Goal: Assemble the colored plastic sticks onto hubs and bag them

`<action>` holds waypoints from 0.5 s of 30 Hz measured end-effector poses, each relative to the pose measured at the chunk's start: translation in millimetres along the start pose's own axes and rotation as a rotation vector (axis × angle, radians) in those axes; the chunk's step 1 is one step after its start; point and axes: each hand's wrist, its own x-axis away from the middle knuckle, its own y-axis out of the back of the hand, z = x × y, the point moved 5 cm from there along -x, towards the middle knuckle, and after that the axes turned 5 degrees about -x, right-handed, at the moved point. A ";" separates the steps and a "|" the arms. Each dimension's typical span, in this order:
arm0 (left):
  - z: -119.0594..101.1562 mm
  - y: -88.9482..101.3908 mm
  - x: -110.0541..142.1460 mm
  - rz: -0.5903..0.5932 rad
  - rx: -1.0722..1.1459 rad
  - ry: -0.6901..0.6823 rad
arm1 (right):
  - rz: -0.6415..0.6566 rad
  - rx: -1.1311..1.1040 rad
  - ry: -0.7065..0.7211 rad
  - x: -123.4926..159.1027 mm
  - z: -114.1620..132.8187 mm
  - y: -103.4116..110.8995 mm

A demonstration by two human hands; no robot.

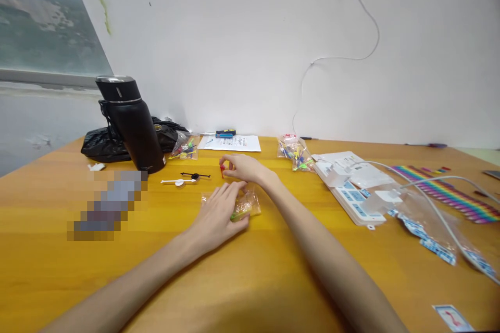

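My left hand lies palm down on a small clear plastic bag, its fingers stretched out. Inside the bag a yellow-green piece shows beside my thumb; my hand covers the rest. Just beyond it, my right hand pinches a small red plastic piece between thumb and fingers, above the table. To the left of that piece lie a black arrow spinner and a white arrow spinner, side by side and apart from both hands.
A black bottle stands at left before a black bag. Bags of coloured pieces, a paper sheet and a screwdriver lie along the wall. Right are a power strip, cables and rainbow strips.
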 end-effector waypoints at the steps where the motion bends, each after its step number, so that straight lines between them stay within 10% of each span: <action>1: -0.3 0.1 -0.1 0.006 0.002 -0.002 | 0.005 -0.018 0.040 -2.8 0.0 -5.2; 15: -0.7 4.6 -1.5 -0.023 0.025 -0.001 | -0.115 -0.018 0.044 -14.2 -36.8 -14.2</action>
